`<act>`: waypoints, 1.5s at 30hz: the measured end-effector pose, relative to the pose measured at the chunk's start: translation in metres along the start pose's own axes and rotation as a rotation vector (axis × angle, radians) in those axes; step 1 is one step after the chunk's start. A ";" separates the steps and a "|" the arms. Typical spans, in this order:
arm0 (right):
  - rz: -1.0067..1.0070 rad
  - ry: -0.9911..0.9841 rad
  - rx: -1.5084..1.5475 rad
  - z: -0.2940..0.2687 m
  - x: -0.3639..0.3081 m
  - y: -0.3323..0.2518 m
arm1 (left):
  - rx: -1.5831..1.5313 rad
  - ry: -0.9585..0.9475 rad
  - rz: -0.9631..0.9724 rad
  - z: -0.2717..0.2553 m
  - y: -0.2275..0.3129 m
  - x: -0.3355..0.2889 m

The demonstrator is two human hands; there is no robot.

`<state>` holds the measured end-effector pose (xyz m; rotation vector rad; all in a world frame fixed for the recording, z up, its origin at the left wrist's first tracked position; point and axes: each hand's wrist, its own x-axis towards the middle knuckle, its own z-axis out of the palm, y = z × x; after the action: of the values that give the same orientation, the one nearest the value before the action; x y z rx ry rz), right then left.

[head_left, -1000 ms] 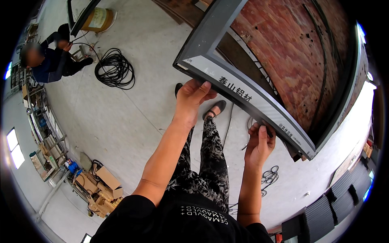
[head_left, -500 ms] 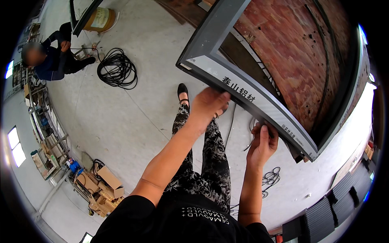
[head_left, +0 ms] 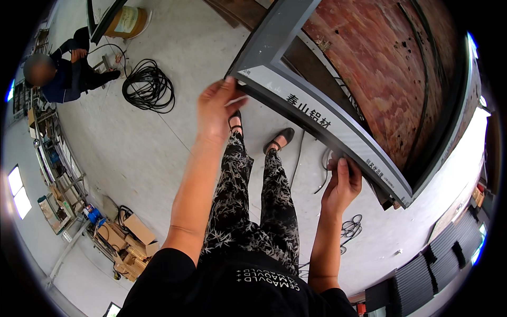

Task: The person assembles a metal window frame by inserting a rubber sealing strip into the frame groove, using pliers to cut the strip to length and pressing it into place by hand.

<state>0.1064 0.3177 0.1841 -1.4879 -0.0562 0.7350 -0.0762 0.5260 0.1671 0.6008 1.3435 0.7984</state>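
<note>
A dark grey metal window or door frame [head_left: 317, 100] with pale protective film along its near bar lies raised in front of me. Its near left corner is at my left hand [head_left: 217, 108], whose fingers close round the corner's outer edge and are slightly blurred. Farther right along the same bar, my right hand [head_left: 342, 182] grips the lower black edge, thumb toward me and fingers curled behind it. Part of those fingers is hidden by the frame.
Beneath the frame is a worn reddish board [head_left: 369, 63]. A coil of black cable [head_left: 149, 87] lies on the concrete floor. At far left sits another person [head_left: 66, 74] near a yellow bucket [head_left: 127, 22]. Cardboard boxes [head_left: 138, 230] stand lower left; corrugated dark panels [head_left: 420, 277] lie lower right.
My left hand has slid left along the near bar from its middle to the corner. My right hand holds its place. My right foot now shows more fully.
</note>
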 end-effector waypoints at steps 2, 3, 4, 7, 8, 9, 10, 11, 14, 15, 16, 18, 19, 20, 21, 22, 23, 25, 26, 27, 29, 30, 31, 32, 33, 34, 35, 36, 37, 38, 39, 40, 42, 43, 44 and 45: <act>-0.006 0.003 -0.019 0.000 0.000 0.000 | 0.014 -0.004 -0.044 0.001 0.006 -0.002; -0.009 0.004 -0.030 0.000 0.000 0.000 | 0.020 -0.005 -0.067 0.002 0.007 -0.004; -0.009 0.005 -0.039 0.000 0.000 0.000 | 0.006 -0.090 -0.089 0.007 0.002 -0.012; -0.007 0.004 -0.073 0.000 0.001 0.000 | 0.031 -0.250 -0.250 0.042 -0.025 -0.051; -0.009 0.005 -0.082 0.000 0.000 0.000 | 0.006 -0.281 -0.245 0.046 -0.035 -0.052; -0.011 0.006 -0.091 0.001 0.000 0.000 | -0.020 -0.312 -0.239 0.048 -0.048 -0.052; -0.008 0.004 -0.104 0.000 -0.001 0.000 | -0.046 -0.342 -0.231 0.049 -0.056 -0.053; -0.005 0.009 -0.116 0.000 -0.002 0.001 | -0.035 -0.326 -0.216 0.051 -0.057 -0.054; 0.006 0.045 -0.189 0.002 0.000 -0.001 | -0.007 -0.266 -0.202 0.058 -0.054 -0.058; 0.009 0.061 -0.215 0.003 0.001 -0.002 | -0.003 -0.238 -0.221 0.060 -0.054 -0.060; 0.006 0.070 -0.224 0.003 0.000 -0.002 | 0.003 -0.211 -0.239 0.061 -0.054 -0.063; 0.000 0.076 -0.232 0.008 -0.002 0.000 | -0.023 -0.245 -0.254 0.070 -0.056 -0.073; -0.008 0.082 -0.227 0.009 -0.002 0.001 | -0.034 -0.259 -0.261 0.074 -0.057 -0.076; -0.013 0.084 -0.223 0.008 -0.001 0.002 | -0.002 -0.329 -0.240 0.072 -0.063 -0.071; -0.017 0.086 -0.220 0.007 0.000 0.003 | -0.030 -0.326 -0.222 0.070 -0.069 -0.070; -0.007 0.074 -0.248 0.007 0.000 0.002 | -0.058 -0.323 -0.204 0.069 -0.075 -0.070; -0.009 0.079 -0.241 0.006 0.000 0.003 | -0.089 -0.328 -0.193 0.072 -0.075 -0.071; -0.016 0.090 -0.227 0.005 -0.001 0.005 | -0.063 -0.269 -0.225 0.076 -0.075 -0.077; -0.018 0.085 -0.221 0.004 0.000 0.007 | -0.032 -0.245 -0.241 0.080 -0.073 -0.080; -0.020 0.082 -0.216 0.001 0.001 0.009 | -0.001 -0.221 -0.257 0.083 -0.072 -0.081; -0.030 0.082 -0.211 -0.001 0.001 0.009 | 0.020 -0.353 -0.232 0.082 -0.088 -0.077; -0.036 0.086 -0.211 0.000 0.001 0.009 | 0.027 -0.424 -0.224 0.083 -0.097 -0.077; -0.044 0.091 -0.212 0.002 0.000 0.008 | 0.009 -0.407 -0.217 0.081 -0.104 -0.077; -0.029 0.076 -0.199 -0.002 -0.001 0.007 | -0.017 -0.401 -0.220 0.083 -0.106 -0.079; -0.019 0.062 -0.202 -0.002 -0.003 0.005 | -0.041 -0.390 -0.220 0.082 -0.105 -0.080; -0.043 0.075 -0.220 -0.001 -0.008 0.002 | -0.051 -0.387 -0.228 0.083 -0.103 -0.083; -0.067 0.086 -0.233 -0.002 -0.012 -0.001 | -0.047 -0.384 -0.234 0.085 -0.098 -0.084; -0.064 0.083 -0.267 -0.011 -0.016 -0.002 | -0.037 -0.374 -0.264 0.089 -0.093 -0.088; -0.064 0.106 -0.274 -0.019 -0.019 -0.002 | -0.025 -0.362 -0.295 0.093 -0.091 -0.091; -0.062 0.123 -0.276 -0.024 -0.023 -0.002 | -0.015 -0.386 -0.300 0.095 -0.093 -0.091; -0.059 0.140 -0.277 -0.027 -0.025 -0.001 | -0.005 -0.409 -0.305 0.096 -0.098 -0.091; -0.026 0.173 -0.261 -0.029 -0.027 -0.001 | 0.006 -0.430 -0.309 0.097 -0.101 -0.091; 0.105 0.201 -0.156 -0.035 -0.023 -0.001 | -0.001 -0.426 -0.268 0.098 -0.107 -0.091; 0.170 0.213 -0.103 -0.038 -0.019 -0.001 | -0.004 -0.422 -0.247 0.098 -0.108 -0.092; 0.221 0.200 -0.015 -0.042 -0.013 0.000 | -0.023 -0.443 -0.248 0.099 -0.106 -0.092; 0.259 0.193 0.045 -0.044 -0.009 0.000 | -0.015 -0.426 -0.273 0.099 -0.105 -0.093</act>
<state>0.1203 0.2750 0.1824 -1.5321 0.3027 0.7899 0.0348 0.3951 0.1563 0.5254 0.9975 0.4269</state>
